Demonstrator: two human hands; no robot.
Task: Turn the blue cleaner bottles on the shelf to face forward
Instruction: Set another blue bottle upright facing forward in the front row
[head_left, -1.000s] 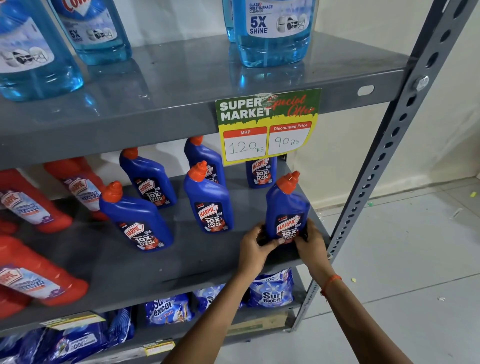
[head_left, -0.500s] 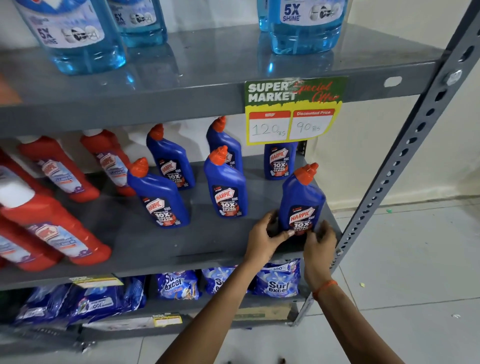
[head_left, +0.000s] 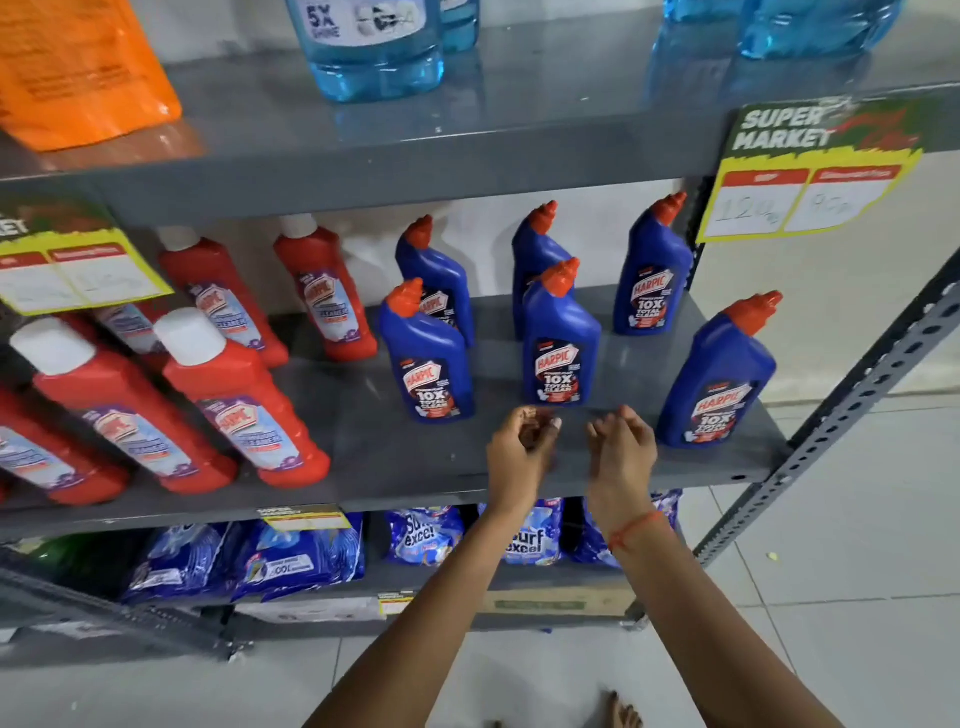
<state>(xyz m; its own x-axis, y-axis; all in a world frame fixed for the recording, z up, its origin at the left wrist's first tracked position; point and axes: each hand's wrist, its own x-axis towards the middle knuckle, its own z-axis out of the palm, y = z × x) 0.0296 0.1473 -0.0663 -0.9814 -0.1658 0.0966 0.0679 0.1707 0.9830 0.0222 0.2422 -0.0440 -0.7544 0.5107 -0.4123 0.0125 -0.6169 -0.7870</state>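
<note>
Several blue cleaner bottles with orange caps stand on the grey middle shelf (head_left: 395, 457). The front right bottle (head_left: 719, 379) shows its label forward. The front middle bottle (head_left: 561, 353) and front left bottle (head_left: 426, 364) also show labels. Behind them stand a back right bottle (head_left: 652, 275), a back middle bottle (head_left: 535, 254) partly hidden, and a back left bottle (head_left: 439, 280). My left hand (head_left: 522, 452) and my right hand (head_left: 621, 447) hover side by side at the shelf's front, just below the front middle bottle, fingers loosely curled, holding nothing.
Red cleaner bottles (head_left: 234, 395) with white caps fill the shelf's left half. Pale blue glass-cleaner bottles (head_left: 374, 47) and an orange pouch (head_left: 78, 67) sit on the upper shelf. Price tags (head_left: 810, 171) hang from its edge. Detergent packs (head_left: 530, 540) lie below. A perforated upright (head_left: 857, 395) stands right.
Both hands let go of the front right bottle and moved left, now near the front middle bottle. The camera panned left, bringing more red bottles into view.
</note>
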